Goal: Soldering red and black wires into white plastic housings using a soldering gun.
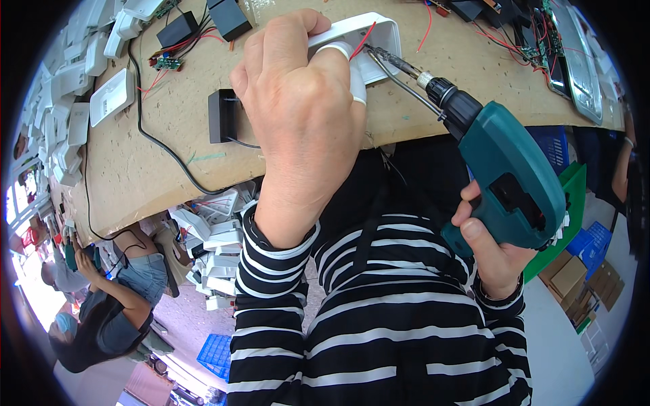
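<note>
White case is up in the air over the near edge of the brown counter, seen from the head camera. I can see the left hand pinching it; that grip is closed tight around the case's side, with white covers on some fingers. The right hand's grip is wrapped around the handle of a big green soldering tool. Its dark tip and a thin metal tube both poke inside the case, close to a red wire.

To me, the work on this one looks like it is in the middle. The wire is in place by the tip, and the case is open on the side I see. I can't tell if the wire is stuck on yet, because the spot is too small and partly hidden by the fingers.

A black box sits on the counter beside the left hand, with a dark cord coming out. Lots of white cases are piled far to the left, and more lie in a heap below the edge. I can't tell which of those are done and which are left.
</note>
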Tool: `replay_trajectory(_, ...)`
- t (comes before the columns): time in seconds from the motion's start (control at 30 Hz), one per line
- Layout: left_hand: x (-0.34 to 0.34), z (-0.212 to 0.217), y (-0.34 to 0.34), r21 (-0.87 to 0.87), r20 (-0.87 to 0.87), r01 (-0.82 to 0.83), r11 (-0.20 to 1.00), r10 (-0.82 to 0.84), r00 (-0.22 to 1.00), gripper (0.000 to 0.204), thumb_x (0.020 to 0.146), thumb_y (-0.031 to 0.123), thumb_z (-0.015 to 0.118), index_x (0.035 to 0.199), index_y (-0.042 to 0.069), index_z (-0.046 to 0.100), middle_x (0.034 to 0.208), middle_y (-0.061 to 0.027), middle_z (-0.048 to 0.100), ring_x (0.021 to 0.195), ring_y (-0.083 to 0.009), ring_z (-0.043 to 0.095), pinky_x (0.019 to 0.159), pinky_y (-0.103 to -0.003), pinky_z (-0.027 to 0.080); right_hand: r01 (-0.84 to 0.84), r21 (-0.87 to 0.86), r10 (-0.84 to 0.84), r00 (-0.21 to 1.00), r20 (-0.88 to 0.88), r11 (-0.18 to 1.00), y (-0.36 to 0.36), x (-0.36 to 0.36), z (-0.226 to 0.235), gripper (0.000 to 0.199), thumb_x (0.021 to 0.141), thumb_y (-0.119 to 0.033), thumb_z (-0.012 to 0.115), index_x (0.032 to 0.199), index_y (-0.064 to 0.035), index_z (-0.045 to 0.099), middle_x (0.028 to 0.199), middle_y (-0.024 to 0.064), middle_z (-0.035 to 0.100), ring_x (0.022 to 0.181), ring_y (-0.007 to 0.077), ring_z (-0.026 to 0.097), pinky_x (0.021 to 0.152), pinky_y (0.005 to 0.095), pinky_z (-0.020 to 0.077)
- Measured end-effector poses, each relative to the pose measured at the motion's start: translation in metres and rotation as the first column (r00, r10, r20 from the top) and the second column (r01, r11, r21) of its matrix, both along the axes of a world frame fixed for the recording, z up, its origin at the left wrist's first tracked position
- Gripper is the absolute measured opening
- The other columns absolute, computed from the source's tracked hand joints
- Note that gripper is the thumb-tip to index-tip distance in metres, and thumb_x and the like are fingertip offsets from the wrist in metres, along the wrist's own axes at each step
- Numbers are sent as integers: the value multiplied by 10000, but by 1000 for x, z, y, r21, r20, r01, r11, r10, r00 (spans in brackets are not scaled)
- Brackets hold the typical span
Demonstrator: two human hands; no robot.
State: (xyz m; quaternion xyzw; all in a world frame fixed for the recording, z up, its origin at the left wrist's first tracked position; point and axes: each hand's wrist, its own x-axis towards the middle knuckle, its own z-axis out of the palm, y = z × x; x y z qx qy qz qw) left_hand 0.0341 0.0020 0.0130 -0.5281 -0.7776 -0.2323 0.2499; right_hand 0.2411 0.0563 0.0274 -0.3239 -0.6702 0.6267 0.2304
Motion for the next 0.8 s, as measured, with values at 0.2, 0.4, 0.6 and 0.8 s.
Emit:
replay_trajectory(0.2,0,0,0,-14,2,-5,1000,5,1000,88,599,2,633,627,-52,570,912,-118,568,786,-266,522,686,-351,400,-17,20,16,999,33,1000,0,4,-2,507,720,-20,632,1167,52,403,900,155,545,684,183,568,595,277,491)
replay_trajectory(0.4,0,0,0,-7,3,-11,1000,11,1000,90,601,8,637,628,-48,572,912,-116,569,788,-265,522,686,-352,401,-77,5,77,996,37,997,2,6,-2,486,725,-16,626,1155,52,410,912,156,544,691,185,569,608,276,493)
replay_trajectory(0.6,1,-1,0,-14,-4,-21,1000,21,1000,89,601,7,634,627,-50,571,913,-117,571,790,-266,523,684,-354,400,-43,-9,43,999,-16,999,0,3,-1,500,729,-12,632,1169,53,404,943,172,545,706,188,575,617,284,502)
replay_trajectory(0.8,1,-1,0,-3,0,-16,1000,16,1000,87,601,4,631,618,-49,565,914,-121,571,790,-269,525,684,-356,400,-33,14,33,998,-60,999,0,3,-3,531,731,-16,634,1199,49,392,980,193,547,705,185,580,608,282,509)
